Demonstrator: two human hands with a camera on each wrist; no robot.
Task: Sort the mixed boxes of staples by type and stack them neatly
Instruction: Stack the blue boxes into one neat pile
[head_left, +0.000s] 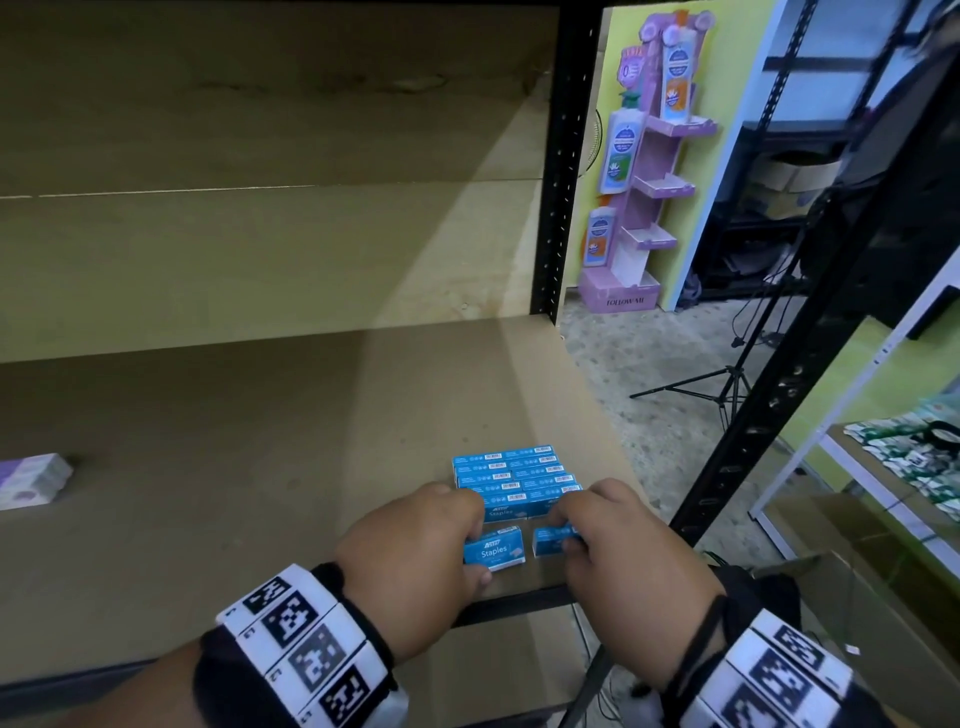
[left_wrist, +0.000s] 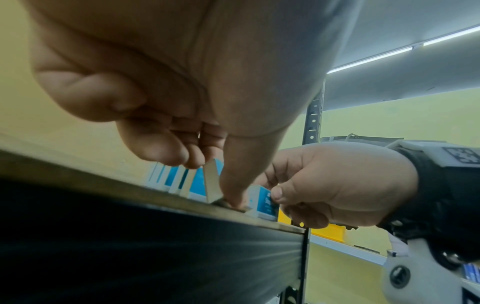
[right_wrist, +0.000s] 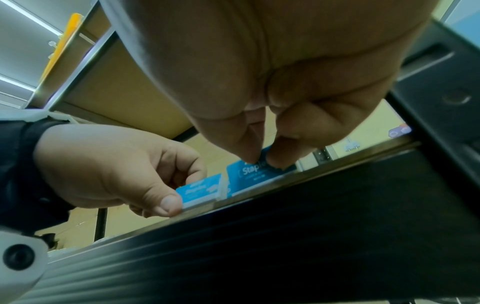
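Note:
A neat stack of blue staples boxes (head_left: 514, 480) stands near the right front corner of the brown shelf board (head_left: 260, 467). Just in front of it, my left hand (head_left: 475, 553) pinches one blue staples box (head_left: 493, 552) between thumb and fingers, and the box touches the board. My right hand (head_left: 566, 530) pinches a second blue box (head_left: 550, 539) beside it. The left wrist view shows the left hand's box (left_wrist: 210, 181) and the right hand's box (left_wrist: 265, 202) at the shelf edge. In the right wrist view my right hand (right_wrist: 263, 159) grips its box (right_wrist: 246, 171), and the left hand's box (right_wrist: 200, 191) lies lower left.
A bundle of purple-and-white boxes (head_left: 31, 480) lies at the far left of the shelf. Black metal uprights (head_left: 561, 156) frame the shelf, and its front rail (right_wrist: 285, 226) runs just below my hands. A tripod (head_left: 727, 384) and a purple display stand (head_left: 644, 171) stand on the floor to the right.

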